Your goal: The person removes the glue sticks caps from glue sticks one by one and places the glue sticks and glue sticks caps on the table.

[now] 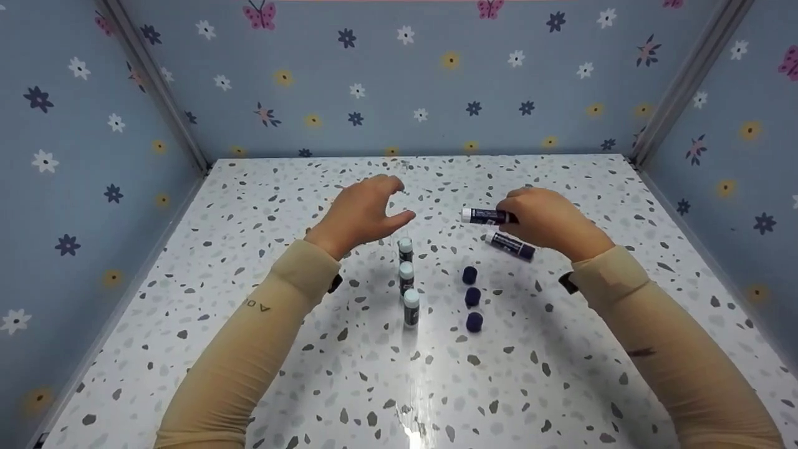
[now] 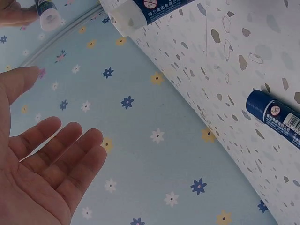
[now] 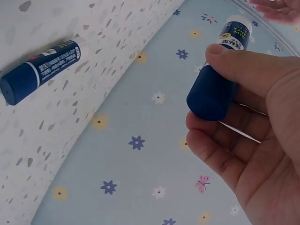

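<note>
My right hand (image 1: 541,218) pinches a glue stick (image 1: 483,216) above the table, its white end toward the left. In the right wrist view the thumb lies along the label, fingers behind, with the dark blue cap (image 3: 207,101) toward the palm. My left hand (image 1: 365,212) is held out with thumb and fingers spread, nothing between them. Near it stand three glue sticks (image 1: 411,308) in a column, pale ends up. Beneath the right hand, another capped glue stick (image 1: 511,246) lies on the table.
Three loose dark blue caps (image 1: 470,275) form a column right of the standing sticks. The speckled table (image 1: 299,386) meets blue flowered panels (image 1: 374,81) at the back and both sides.
</note>
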Tool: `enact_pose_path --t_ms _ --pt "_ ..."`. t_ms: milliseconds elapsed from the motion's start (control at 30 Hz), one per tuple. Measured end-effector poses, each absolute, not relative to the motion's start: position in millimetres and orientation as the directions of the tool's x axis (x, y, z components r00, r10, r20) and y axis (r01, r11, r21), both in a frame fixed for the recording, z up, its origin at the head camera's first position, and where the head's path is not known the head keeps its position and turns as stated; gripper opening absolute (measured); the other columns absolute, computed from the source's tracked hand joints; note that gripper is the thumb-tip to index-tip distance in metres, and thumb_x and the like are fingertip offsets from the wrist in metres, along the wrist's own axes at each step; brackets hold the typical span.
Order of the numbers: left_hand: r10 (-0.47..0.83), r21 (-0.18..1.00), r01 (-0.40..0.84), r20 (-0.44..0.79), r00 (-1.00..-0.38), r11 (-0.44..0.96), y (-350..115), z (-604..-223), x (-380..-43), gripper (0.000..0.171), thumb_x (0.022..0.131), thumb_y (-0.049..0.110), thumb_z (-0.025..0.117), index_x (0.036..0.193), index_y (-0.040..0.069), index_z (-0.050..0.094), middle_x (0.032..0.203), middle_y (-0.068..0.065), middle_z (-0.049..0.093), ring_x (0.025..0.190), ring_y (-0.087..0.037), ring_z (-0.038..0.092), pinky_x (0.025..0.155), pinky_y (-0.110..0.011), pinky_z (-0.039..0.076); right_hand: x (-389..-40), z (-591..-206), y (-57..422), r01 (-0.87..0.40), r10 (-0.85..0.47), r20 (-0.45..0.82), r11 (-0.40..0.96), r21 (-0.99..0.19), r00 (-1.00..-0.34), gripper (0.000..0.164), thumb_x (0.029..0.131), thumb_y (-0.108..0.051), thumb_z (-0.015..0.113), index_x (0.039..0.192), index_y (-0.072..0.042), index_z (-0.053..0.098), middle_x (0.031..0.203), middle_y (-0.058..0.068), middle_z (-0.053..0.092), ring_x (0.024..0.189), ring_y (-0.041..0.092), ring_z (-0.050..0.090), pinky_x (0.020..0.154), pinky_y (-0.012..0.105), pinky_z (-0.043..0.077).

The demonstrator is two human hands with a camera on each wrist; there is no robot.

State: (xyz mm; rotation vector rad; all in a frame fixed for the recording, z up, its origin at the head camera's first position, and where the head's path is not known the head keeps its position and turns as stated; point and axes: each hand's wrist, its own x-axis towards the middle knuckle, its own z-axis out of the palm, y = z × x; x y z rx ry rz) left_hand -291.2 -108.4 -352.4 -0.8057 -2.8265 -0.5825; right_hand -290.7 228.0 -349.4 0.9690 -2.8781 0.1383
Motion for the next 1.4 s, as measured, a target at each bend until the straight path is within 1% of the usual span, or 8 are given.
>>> enact_pose_path --t_ms 133,300,500,700,867,967,1200,1400 --pt "0.497 0.300 0.550 0.239 -0.835 0.780 -99 -349 -290 0.058 0.105 0.045 0.071 0.144 0.003 0.063 0.138 -0.014 0.071 0.121 -0.032 0.071 0.106 -0.048 0.058 -290 -346 218 -0.628 -0.618 0.146 0.777 -0.037 -0.773 0.009 0.097 -0.009 0.079 0.096 -0.003 0.073 0.091 0.013 0.073 0.082 0.032 0.067 0.079 0.052 0.057" --pt "0.525 0.279 0.573 0.232 -0.819 0.770 -89 -346 -287 0.057 0.105 0.044 0.071 0.144 0.004 0.062 0.138 -0.014 0.070 0.120 -0.032 0.072 0.105 -0.048 0.058 -288 -341 205 -0.637 -0.627 0.148 0.770 -0.033 -0.765 0.010 0.098 -0.010 0.079 0.099 -0.002 0.074 0.094 0.014 0.073 0.086 0.034 0.068 0.081 0.053 0.057" --pt "0.560 0.229 0.608 0.243 -0.792 0.760 -78 -344 -287 0.055 0.105 0.043 0.072 0.142 0.004 0.062 0.132 -0.014 0.071 0.112 -0.031 0.073 0.099 -0.047 0.060 -287 -335 191 -0.642 -0.632 0.158 0.766 -0.022 -0.759 0.010 0.097 -0.010 0.080 0.100 -0.002 0.074 0.094 0.014 0.073 0.085 0.034 0.067 0.079 0.053 0.057" --pt "0.596 0.175 0.632 0.219 -0.772 0.755 -65 -345 -288 0.053 0.104 0.040 0.074 0.140 0.003 0.062 0.120 -0.014 0.071 0.097 -0.030 0.071 0.088 -0.047 0.060 -284 -332 183 -0.656 -0.646 0.172 0.755 -0.001 -0.744 0.012 0.096 -0.012 0.081 0.100 -0.002 0.074 0.093 0.015 0.072 0.084 0.034 0.068 0.078 0.052 0.059" --pt "0.610 0.123 0.640 0.213 -0.763 0.758 -56 -346 -288 0.041 0.103 0.035 0.074 0.128 0.003 0.065 0.106 -0.012 0.070 0.085 -0.027 0.065 0.078 -0.047 0.058 -282 -330 176 -0.673 -0.664 0.192 0.739 0.020 -0.723 0.011 0.096 -0.011 0.080 0.096 -0.002 0.073 0.090 0.014 0.071 0.081 0.034 0.067 0.076 0.051 0.059" --pt "0.605 0.115 0.631 0.194 -0.772 0.768 -53 -346 -288 0.034 0.104 0.032 0.073 0.121 0.004 0.066 0.103 -0.012 0.069 0.082 -0.026 0.063 0.076 -0.045 0.057 -282 -329 172 -0.685 -0.674 0.205 0.728 0.020 -0.710 0.011 0.096 -0.011 0.080 0.093 -0.002 0.072 0.088 0.014 0.071 0.078 0.033 0.066 0.074 0.050 0.058" --pt "0.589 0.074 0.608 0.183 -0.787 0.790 -45 -348 -288 0.029 0.103 0.030 0.074 0.115 0.005 0.066 0.103 -0.012 0.072 0.088 -0.029 0.071 0.079 -0.048 0.061 -281 -327 165 -0.701 -0.685 0.218 0.714 0.008 -0.695 0.013 0.096 -0.010 0.080 0.093 -0.002 0.071 0.087 0.014 0.070 0.079 0.032 0.064 0.074 0.050 0.056" --pt "0.573 0.054 0.591 0.193 -0.797 0.805 -40 -350 -288 0.021 0.103 0.024 0.070 0.109 0.004 0.068 0.097 -0.014 0.074 0.084 -0.032 0.072 0.076 -0.049 0.062 -278 -327 160 -0.721 -0.697 0.236 0.693 -0.025 -0.678 0.014 0.095 -0.009 0.080 0.090 -0.003 0.068 0.085 0.013 0.067 0.078 0.033 0.062 0.073 0.049 0.054"
